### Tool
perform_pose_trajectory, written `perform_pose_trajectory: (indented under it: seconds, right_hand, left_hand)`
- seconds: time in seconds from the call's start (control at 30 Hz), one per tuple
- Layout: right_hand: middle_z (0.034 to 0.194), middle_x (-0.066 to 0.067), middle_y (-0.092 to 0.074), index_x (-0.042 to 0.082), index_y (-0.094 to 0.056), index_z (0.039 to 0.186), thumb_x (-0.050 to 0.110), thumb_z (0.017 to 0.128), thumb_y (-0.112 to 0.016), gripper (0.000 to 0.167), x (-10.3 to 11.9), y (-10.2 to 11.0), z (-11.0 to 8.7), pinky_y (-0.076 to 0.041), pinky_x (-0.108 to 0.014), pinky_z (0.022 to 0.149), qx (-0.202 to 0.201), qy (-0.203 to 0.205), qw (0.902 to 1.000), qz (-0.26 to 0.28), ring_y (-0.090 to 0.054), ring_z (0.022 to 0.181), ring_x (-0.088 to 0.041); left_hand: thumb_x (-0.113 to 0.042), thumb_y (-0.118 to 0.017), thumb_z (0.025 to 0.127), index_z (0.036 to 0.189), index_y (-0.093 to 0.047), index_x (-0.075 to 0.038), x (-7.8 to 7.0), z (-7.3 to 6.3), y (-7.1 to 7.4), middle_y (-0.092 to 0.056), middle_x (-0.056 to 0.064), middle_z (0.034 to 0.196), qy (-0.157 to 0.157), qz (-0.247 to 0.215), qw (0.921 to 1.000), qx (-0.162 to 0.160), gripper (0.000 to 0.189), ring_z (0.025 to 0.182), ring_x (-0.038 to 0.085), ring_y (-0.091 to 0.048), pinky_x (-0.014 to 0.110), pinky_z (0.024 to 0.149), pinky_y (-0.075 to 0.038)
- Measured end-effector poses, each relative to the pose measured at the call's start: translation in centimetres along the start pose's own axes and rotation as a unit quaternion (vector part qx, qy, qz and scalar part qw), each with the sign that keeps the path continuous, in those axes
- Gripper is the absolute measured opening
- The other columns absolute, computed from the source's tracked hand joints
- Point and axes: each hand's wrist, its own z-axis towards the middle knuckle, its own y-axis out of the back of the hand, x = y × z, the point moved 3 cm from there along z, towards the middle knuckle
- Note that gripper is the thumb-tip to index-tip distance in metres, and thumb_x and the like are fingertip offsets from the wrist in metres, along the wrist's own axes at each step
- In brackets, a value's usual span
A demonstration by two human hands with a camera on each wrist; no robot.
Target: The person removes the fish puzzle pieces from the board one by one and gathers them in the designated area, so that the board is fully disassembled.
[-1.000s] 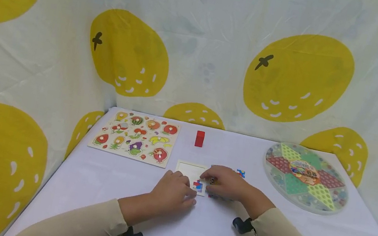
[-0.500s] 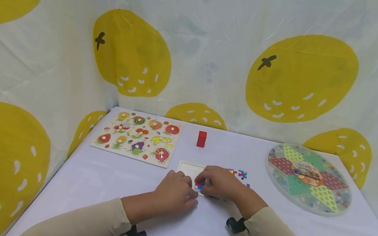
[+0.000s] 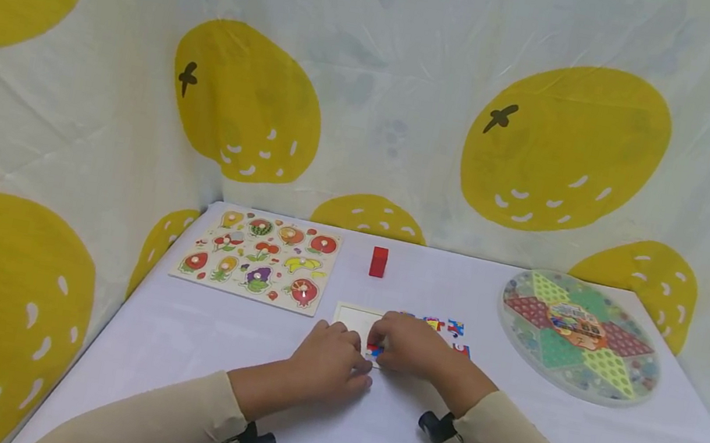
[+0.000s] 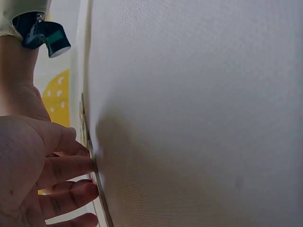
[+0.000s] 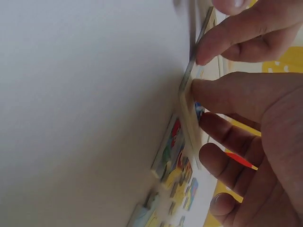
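A small shallow puzzle tray [image 3: 352, 318] with a pale frame lies flat on the white table. My left hand [image 3: 330, 364] rests its relaxed fingers along the tray's near left edge. Over the near right corner is my right hand [image 3: 411, 346], its thumb and forefinger pinching a blue puzzle piece [image 5: 198, 109] inside the rim. Red and blue show under these fingertips in the head view, mostly covered by the hand. Loose puzzle pieces [image 3: 456, 327] lie right of the tray, some of them hidden behind the right hand.
A fruit peg board [image 3: 262, 261] lies at the back left. Upright behind the tray is a red block [image 3: 379, 262]. A round Chinese checkers board [image 3: 580, 336] lies at the right. Printed cloth walls [image 3: 397, 102] enclose the table's back and sides.
My right hand has moved left, from the loose pieces onto the tray's near right corner, uncovering more pieces on the right. My left hand has stayed at the tray's edge.
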Motion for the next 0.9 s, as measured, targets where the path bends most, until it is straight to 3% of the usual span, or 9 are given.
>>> perform_pose_trajectory:
  seconds: [0.2, 0.67, 0.9]
  right_hand:
    - [0.097, 0.007, -0.062, 0.020, -0.076, 0.099, 0.012, 0.088, -0.088, 0.018, 0.21, -0.27, 0.34, -0.053, -0.035, 0.088, 0.016, -0.023, 0.9996, -0.001, -0.059, 0.093, -0.014]
    - [0.094, 0.007, -0.062, 0.021, -0.069, 0.096, 0.009, 0.085, -0.088, 0.024, -0.34, -0.29, 0.86, -0.051, -0.039, 0.088, 0.020, -0.023, 0.9994, 0.012, -0.056, 0.092, -0.017]
    - [0.098, 0.008, -0.062, 0.024, -0.075, 0.100, 0.006, 0.088, -0.083, 0.023, -0.37, 0.20, 0.42, -0.051, -0.036, 0.089, 0.012, -0.017, 0.9990, 0.039, -0.057, 0.094, -0.015]
  left_hand:
    - [-0.048, -0.075, 0.097, 0.122, -0.083, -0.035, -0.05, -0.03, 0.24, -0.069, -0.009, 0.104, 0.002, -0.010, 0.9999, 0.004, 0.029, 0.098, 0.011, -0.055, 0.033, 0.082, -0.041]
    - [-0.049, -0.075, 0.098, 0.120, -0.084, -0.034, -0.14, -0.15, 0.42, -0.068, -0.008, 0.103, -0.005, -0.004, 1.0000, -0.003, 0.028, 0.097, 0.012, -0.056, 0.034, 0.081, -0.041]
    - [-0.048, -0.076, 0.097, 0.119, -0.085, -0.033, -0.22, -0.12, 0.39, -0.069, -0.008, 0.103, -0.004, -0.004, 1.0000, -0.004, 0.028, 0.097, 0.012, -0.057, 0.034, 0.081, -0.041]
